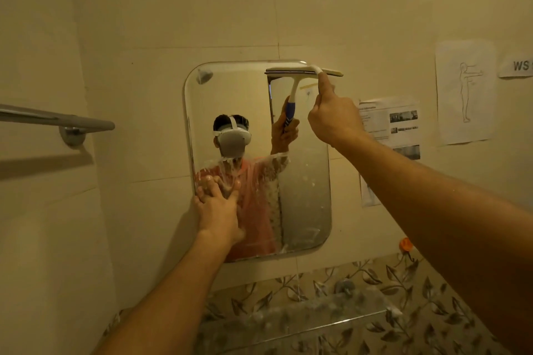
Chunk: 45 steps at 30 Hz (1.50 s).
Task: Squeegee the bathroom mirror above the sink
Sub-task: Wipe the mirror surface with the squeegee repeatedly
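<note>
A squeegee [331,72] is being gripped in the right hand [334,118] at the top right of the mirror [305,181]; the left hand [216,207] is being pressed flat, fingers spread, on its lower left.

Tiled wall [173,23] — mirror [305,179], papers [464,89], towel bar [57,119]

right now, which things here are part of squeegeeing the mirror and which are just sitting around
In the job: mirror, squeegee in the right hand, left hand flat on the mirror, soapy streaks.
Just around: towel bar, papers on the wall, glass shelf, orange object.
</note>
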{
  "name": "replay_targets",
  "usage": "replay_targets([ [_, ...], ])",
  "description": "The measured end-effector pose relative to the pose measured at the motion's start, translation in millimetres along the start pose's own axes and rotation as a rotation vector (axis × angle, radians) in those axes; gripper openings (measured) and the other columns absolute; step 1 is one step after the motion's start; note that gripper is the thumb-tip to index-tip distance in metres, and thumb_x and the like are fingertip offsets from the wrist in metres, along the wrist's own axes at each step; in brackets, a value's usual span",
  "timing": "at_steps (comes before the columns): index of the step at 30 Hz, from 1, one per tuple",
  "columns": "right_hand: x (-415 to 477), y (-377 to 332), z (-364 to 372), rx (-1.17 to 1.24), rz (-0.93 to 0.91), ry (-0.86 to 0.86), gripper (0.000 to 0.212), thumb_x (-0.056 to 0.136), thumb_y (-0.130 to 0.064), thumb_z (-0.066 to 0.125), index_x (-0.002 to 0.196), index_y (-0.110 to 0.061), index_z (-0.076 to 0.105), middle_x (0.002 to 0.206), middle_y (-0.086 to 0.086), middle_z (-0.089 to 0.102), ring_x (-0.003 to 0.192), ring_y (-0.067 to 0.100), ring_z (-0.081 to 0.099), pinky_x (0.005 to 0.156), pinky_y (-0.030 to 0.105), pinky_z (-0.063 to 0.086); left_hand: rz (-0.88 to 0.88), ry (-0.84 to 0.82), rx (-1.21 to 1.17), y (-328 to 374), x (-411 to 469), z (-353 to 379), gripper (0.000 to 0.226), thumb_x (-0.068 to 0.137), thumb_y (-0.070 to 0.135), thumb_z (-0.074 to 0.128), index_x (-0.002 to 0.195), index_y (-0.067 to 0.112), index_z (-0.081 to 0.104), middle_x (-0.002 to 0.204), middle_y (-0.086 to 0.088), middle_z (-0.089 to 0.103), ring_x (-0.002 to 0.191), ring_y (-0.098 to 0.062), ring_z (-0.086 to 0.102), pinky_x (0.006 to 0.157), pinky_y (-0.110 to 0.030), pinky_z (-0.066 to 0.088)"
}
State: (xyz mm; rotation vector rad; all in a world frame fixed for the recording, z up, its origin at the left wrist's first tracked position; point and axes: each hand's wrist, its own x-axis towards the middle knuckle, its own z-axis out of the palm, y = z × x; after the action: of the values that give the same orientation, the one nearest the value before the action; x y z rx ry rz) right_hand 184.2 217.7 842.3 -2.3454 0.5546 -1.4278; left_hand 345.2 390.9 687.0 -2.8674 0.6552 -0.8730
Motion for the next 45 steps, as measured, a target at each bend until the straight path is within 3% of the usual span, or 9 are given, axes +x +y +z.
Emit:
replay_targets([
  [11, -72.2, 32.1, 26.9, 0.011, 0.063, -0.114, 0.068, 0.106, -0.023, 0.034, 0.159, -0.041, -0.004, 0.074, 0.007, 0.054, 0.055, 0.017, 0.049, 0.043, 0.029, 0.035, -0.007, 0.012, 0.049, 3.5, -5.3, -9.8, 0.114, 0.073, 0.074, 0.063, 0.160, 0.035, 0.001, 0.155, -0.036, 0.000, 0.140, -0.054, 0.024, 0.114, -0.057, 0.028],
  [21, -137.9, 57.0, 42.1, 0.015, 0.140, -0.273, 0.067, 0.106, -0.029, 0.033, 0.157, -0.044, -0.009, 0.077, 0.008, 0.059, 0.062, 0.020, 0.058, 0.051, 0.034, 0.052, -0.029, -0.054, 0.014, 4.0, -5.1, -14.8, 0.115, 0.074, 0.073, 0.065, 0.159, 0.038, -0.003, 0.157, -0.034, -0.007, 0.143, -0.054, 0.018, 0.118, -0.057, 0.023],
  [23, -140.3, 57.7, 36.2, 0.030, 0.127, -0.287, 0.064, 0.107, -0.031, 0.031, 0.157, -0.045, -0.006, 0.077, 0.006, 0.058, 0.063, 0.019, 0.059, 0.050, 0.031, 0.049, -0.026, -0.054, 0.016, 3.0, -4.9, -13.6, 0.114, 0.074, 0.073, 0.065, 0.159, 0.038, -0.003, 0.156, -0.034, -0.007, 0.143, -0.053, 0.018, 0.118, -0.056, 0.023],
  [25, -134.4, 56.7, 28.2, 0.032, 0.099, -0.263, 0.061, 0.108, -0.031, 0.029, 0.158, -0.046, -0.002, 0.075, 0.005, 0.059, 0.062, 0.018, 0.059, 0.046, 0.027, 0.044, -0.031, -0.047, 0.019, 3.1, -4.5, -12.2, 0.115, 0.074, 0.074, 0.064, 0.159, 0.038, -0.004, 0.156, -0.034, -0.009, 0.144, -0.054, 0.017, 0.118, -0.056, 0.023],
  [30, -85.2, 45.3, 3.8, 0.114, 0.069, -0.080, 0.052, 0.111, -0.034, 0.026, 0.158, -0.045, 0.008, 0.073, 0.006, 0.058, 0.055, 0.018, 0.054, 0.050, 0.036, 0.055, -0.023, -0.028, 0.019, 2.4, -3.4, -8.3, 0.116, 0.073, 0.073, 0.065, 0.159, 0.037, -0.005, 0.155, -0.036, -0.010, 0.143, -0.055, 0.016, 0.116, -0.056, 0.026],
  [35, -16.3, 18.0, -14.9, 0.110, -0.012, 0.034, 0.052, 0.110, -0.027, 0.028, 0.158, -0.042, 0.014, 0.073, 0.003, 0.052, 0.055, 0.013, 0.046, 0.044, 0.027, 0.040, -0.025, -0.002, 0.025, 2.4, -2.3, -4.4, 0.115, 0.073, 0.074, 0.064, 0.159, 0.037, -0.004, 0.155, -0.035, -0.011, 0.142, -0.054, 0.018, 0.117, -0.055, 0.026],
  [38, 11.5, 3.3, -15.4, 0.097, -0.017, 0.054, 0.054, 0.108, -0.023, 0.032, 0.157, -0.041, 0.019, 0.084, 0.009, 0.058, 0.061, 0.018, 0.054, 0.050, 0.032, 0.045, -0.019, -0.014, 0.030, 1.8, -1.8, -3.9, 0.117, 0.074, 0.076, 0.063, 0.158, 0.036, -0.008, 0.154, -0.036, -0.013, 0.144, -0.054, 0.015, 0.118, -0.056, 0.023],
  [41, 21.4, -0.8, -11.6, 0.093, 0.022, 0.031, 0.059, 0.107, -0.021, 0.034, 0.159, -0.040, 0.015, 0.085, 0.008, 0.056, 0.065, 0.019, 0.055, 0.054, 0.034, 0.051, -0.015, -0.013, 0.019, 1.7, -1.0, -3.2, 0.117, 0.075, 0.073, 0.064, 0.158, 0.037, -0.010, 0.155, -0.036, -0.014, 0.144, -0.055, 0.012, 0.118, -0.056, 0.022],
  [45, 13.1, 10.1, -2.2, 0.064, 0.019, 0.039, 0.064, 0.107, -0.022, 0.035, 0.160, -0.041, 0.005, 0.079, 0.008, 0.054, 0.060, 0.018, 0.053, 0.049, 0.031, 0.044, -0.014, -0.007, 0.000, 3.9, 0.0, -0.3, 0.114, 0.076, 0.070, 0.063, 0.158, 0.037, -0.008, 0.154, -0.036, -0.015, 0.144, -0.057, 0.010, 0.118, -0.058, 0.021],
])
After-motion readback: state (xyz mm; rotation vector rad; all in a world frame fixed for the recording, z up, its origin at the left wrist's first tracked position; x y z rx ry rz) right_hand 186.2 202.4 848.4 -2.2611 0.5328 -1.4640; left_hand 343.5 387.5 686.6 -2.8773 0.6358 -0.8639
